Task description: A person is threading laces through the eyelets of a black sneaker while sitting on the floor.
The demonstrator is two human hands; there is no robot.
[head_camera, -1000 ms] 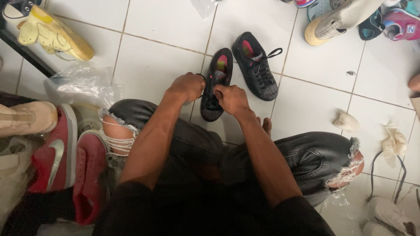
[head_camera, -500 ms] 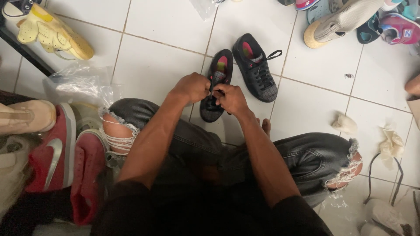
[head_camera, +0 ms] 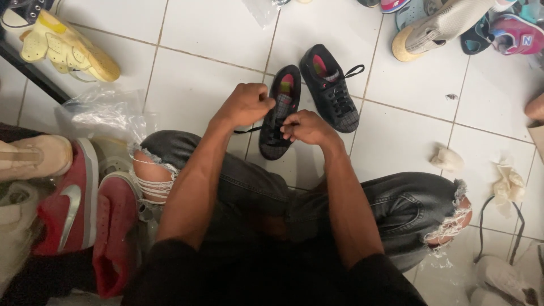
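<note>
On the white tiled floor [head_camera: 198,85], the left hand [head_camera: 245,105] has drawn back, its fingers closed on a now-taut black lace [head_camera: 249,130]; the right hand [head_camera: 306,127] stays pinched at the eyelets of the near black sneaker [head_camera: 277,122], its mate [head_camera: 331,88] just beside.

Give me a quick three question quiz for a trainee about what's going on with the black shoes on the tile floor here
1. True or false: both hands are at the same black shoe.
2. Which lies just right of that shoe? A) a yellow shoe B) a second black shoe C) a red shoe
3. What does the left hand pinch?

Key
1. True: the left hand and right hand meet over the nearer black shoe.
2. B: the second black shoe lies beside it; the yellow shoe and red shoe are far left.
3. The black lace.
</note>
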